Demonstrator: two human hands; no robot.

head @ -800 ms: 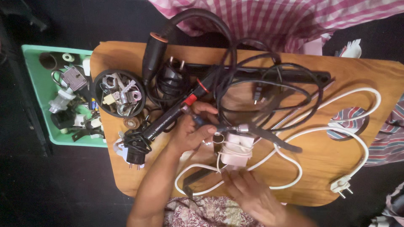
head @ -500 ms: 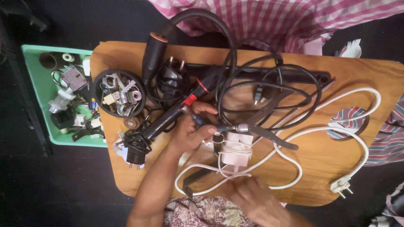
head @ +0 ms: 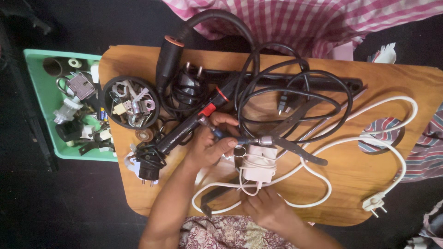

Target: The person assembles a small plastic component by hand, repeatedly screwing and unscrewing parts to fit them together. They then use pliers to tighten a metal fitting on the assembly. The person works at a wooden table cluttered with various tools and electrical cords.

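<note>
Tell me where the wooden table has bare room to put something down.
Bare wood on the table shows inside the white cable loop, right of the white box, and along the front edge by the white plug. The middle under the black cables and around the round black dish is crowded.

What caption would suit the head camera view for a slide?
Left hand holds a screwdriver to a white adapter steadied by the right hand, amid tangled cables on a wooden table.
</note>
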